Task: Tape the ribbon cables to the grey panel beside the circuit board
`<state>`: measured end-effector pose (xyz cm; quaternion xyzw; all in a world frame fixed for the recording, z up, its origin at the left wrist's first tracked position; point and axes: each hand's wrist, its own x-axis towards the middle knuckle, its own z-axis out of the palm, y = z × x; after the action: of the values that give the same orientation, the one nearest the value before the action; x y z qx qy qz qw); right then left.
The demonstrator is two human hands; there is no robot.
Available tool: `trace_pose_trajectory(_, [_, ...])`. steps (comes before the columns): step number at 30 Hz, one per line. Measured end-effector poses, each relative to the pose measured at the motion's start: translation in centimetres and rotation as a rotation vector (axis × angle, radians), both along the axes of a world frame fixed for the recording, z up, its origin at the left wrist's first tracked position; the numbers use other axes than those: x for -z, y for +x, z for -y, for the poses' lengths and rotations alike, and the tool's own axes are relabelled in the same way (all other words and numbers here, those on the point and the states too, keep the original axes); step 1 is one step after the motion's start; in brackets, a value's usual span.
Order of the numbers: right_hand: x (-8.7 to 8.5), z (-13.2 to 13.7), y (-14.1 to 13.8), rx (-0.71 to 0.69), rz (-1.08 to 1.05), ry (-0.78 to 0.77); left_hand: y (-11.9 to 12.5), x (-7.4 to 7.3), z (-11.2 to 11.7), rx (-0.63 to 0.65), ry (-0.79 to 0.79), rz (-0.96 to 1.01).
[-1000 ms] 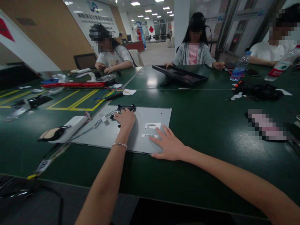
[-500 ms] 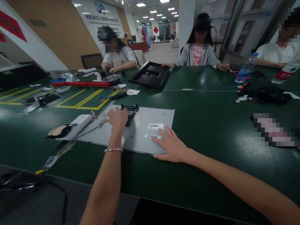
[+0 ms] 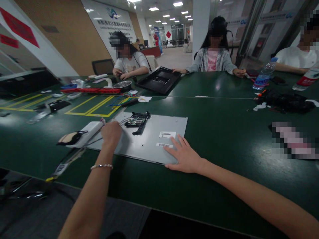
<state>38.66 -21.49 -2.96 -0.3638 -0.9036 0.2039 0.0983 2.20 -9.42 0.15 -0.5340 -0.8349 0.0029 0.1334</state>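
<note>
A flat silver-grey panel (image 3: 129, 146) with white barcode labels (image 3: 167, 135) lies on the green table. My right hand (image 3: 185, 154) rests on its near right corner, fingers spread. On the panel's far part sits a green circuit board (image 3: 136, 121) in a black plastic frame (image 3: 138, 130). My left hand (image 3: 111, 133) is closed over the panel's left side, where a thin grey cable (image 3: 123, 121) from the board runs into it; the fingertips are hidden. Just left of that hand is a white elongated box (image 3: 91, 129) with a beige round piece (image 3: 70, 138) against it.
Across the green table (image 3: 224, 132), a person's hand touches a black plastic housing (image 3: 161, 79). A metal bowl (image 3: 122, 85), red strip (image 3: 92, 90) and coloured wires (image 3: 126, 99) lie at the far left. At right are bottles (image 3: 264, 74), a black bundle (image 3: 286, 101) and a pixelated flat object (image 3: 294, 141).
My left hand has moved left and nearer, off the circuit board, and its fingers have closed at the cable. The board now shows fully. My right hand stays on the panel.
</note>
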Motion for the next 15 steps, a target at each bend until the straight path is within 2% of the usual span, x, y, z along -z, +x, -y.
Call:
trace_pose_trajectory(3, [0.1,0.0,0.0,-0.002,-0.008,0.019,0.1,-1.0,-0.4,0.007,-0.013,-0.110])
trace_pose_trajectory(6, [0.1,-0.1,0.1,-0.003,-0.010,0.021,1.2,-2.5,-1.1,-0.022,0.067,-0.141])
trace_pose_trajectory(9, [0.0,0.0,0.2,-0.007,-0.007,0.013,3.3,-3.5,-2.5,0.076,0.157,-0.136])
trace_pose_trajectory(12, [-0.1,0.0,0.3,-0.007,-0.016,0.017,5.6,-3.4,-4.4,0.208,0.181,-0.125])
trace_pose_trajectory(15, [-0.1,0.0,0.2,-0.001,-0.027,0.021,7.4,-2.5,-6.4,0.270,0.106,-0.070])
